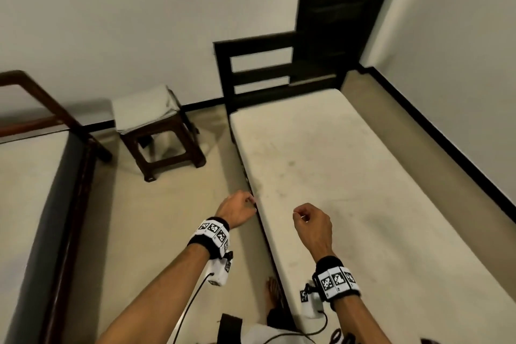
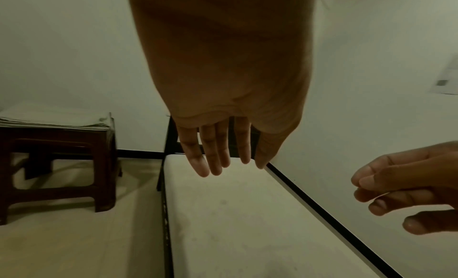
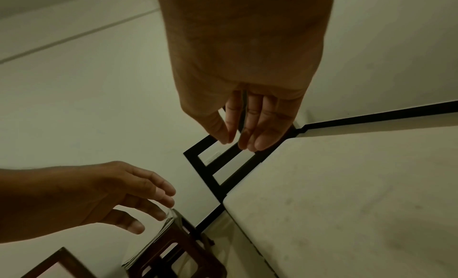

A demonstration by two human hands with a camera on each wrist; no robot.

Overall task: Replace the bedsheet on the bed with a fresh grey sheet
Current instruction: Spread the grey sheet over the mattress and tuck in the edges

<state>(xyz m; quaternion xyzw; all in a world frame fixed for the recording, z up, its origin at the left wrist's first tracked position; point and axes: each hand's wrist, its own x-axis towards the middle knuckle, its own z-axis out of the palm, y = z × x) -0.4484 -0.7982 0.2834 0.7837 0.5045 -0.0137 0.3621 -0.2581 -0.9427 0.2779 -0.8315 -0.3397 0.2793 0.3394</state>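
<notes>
The bed's mattress (image 1: 349, 190) lies bare and cream-coloured, faintly stained, against a dark slatted headboard (image 1: 259, 75). A folded pale sheet (image 1: 145, 109) sits on a brown stool (image 1: 170, 148) to the left of the headboard. My left hand (image 1: 250, 204) hangs over the floor just beside the mattress's left edge, fingers relaxed and holding nothing. My right hand (image 1: 300, 215) hovers over the near part of the mattress, fingers loosely curled and empty. In the left wrist view the left hand's fingers (image 2: 218, 155) hang straight above the mattress (image 2: 235, 223), with the folded sheet (image 2: 54, 119) at the left.
A second bed (image 1: 28, 204) with a dark wooden frame stands at the left, across a strip of tan floor (image 1: 167, 232). A dark door (image 1: 335, 8) stands behind the headboard. White walls bound the bed at the back and right. My bare foot (image 1: 272, 293) stands by the bed frame.
</notes>
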